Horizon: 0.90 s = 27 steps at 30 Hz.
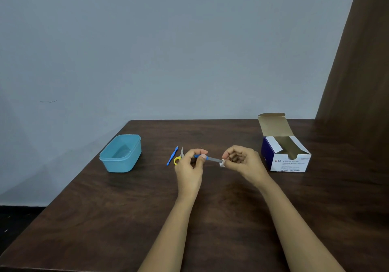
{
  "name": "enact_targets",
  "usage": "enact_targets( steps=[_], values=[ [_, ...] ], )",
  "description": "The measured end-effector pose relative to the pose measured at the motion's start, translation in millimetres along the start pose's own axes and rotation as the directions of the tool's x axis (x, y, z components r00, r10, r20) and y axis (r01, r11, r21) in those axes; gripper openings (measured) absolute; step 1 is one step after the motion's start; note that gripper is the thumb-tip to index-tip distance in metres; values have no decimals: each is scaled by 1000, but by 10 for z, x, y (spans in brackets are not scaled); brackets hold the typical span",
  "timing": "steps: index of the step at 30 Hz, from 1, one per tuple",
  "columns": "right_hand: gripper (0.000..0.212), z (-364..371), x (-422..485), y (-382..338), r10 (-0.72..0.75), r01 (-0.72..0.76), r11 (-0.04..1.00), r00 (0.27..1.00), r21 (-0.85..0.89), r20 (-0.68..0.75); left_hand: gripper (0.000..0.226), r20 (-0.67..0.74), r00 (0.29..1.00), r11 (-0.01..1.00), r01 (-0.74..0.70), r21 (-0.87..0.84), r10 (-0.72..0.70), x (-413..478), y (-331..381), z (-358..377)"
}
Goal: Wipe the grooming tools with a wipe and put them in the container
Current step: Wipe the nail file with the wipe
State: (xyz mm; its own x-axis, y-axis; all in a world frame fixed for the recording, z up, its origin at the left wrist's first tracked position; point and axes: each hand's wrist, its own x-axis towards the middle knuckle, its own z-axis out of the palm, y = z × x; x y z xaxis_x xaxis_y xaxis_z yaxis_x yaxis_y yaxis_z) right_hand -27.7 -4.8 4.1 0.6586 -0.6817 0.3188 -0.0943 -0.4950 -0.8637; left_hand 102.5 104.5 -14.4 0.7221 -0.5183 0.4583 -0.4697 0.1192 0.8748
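Note:
My left hand (190, 167) pinches the blue handle of a nail file (212, 159), held level above the table. My right hand (242, 163) pinches a small white wipe (222, 163) around the file's far tip. Left of my hands, a blue cuticle tool (172, 155) and small scissors with a yellow handle (179, 157) lie on the table side by side. The light blue plastic container (121, 153) stands open at the left, and nothing shows inside it.
An open box of alcohol swabs (286, 155) stands at the right, its lid flap up. The dark wooden table (126, 219) ends at its left edge near the container. A brown curtain (357, 61) hangs at the far right.

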Motion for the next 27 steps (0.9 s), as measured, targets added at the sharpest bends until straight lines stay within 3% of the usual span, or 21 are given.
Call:
enact_targets(
  steps=[3, 8, 12, 15, 19, 24, 27],
  values=[
    [12, -5, 11, 14, 2, -1, 1000, 999, 30, -35, 11, 6, 1000, 1000, 13, -6, -13, -2, -14, 16],
    [12, 61, 50, 21, 106, -39, 964, 963, 265, -246, 6, 65, 997, 999, 34, 5, -35, -15, -7, 53],
    [14, 99, 72, 21, 288, -63, 823, 903, 565, -318, 5, 235, 970, 997, 49, 58, -61, -56, -2, 92],
    [13, 111, 65, 7, 413, -158, 749, 871, 644, -266, 3, 300, 951, 991, 31, 131, -70, -86, -8, 109],
    [15, 20, 54, 4, 340, -225, 875, 916, 428, -213, 5, 251, 966, 992, 35, 122, -65, -50, -24, 69],
    [16, -102, 5, -3, 68, -61, 991, 996, 117, -52, 12, 169, 985, 993, 5, 119, -26, 39, -70, 4],
    [20, -81, -4, 0, 21, -13, 992, 998, -124, 63, 16, 148, 989, 997, 3, 80, -15, 42, -73, -9]
  ],
)
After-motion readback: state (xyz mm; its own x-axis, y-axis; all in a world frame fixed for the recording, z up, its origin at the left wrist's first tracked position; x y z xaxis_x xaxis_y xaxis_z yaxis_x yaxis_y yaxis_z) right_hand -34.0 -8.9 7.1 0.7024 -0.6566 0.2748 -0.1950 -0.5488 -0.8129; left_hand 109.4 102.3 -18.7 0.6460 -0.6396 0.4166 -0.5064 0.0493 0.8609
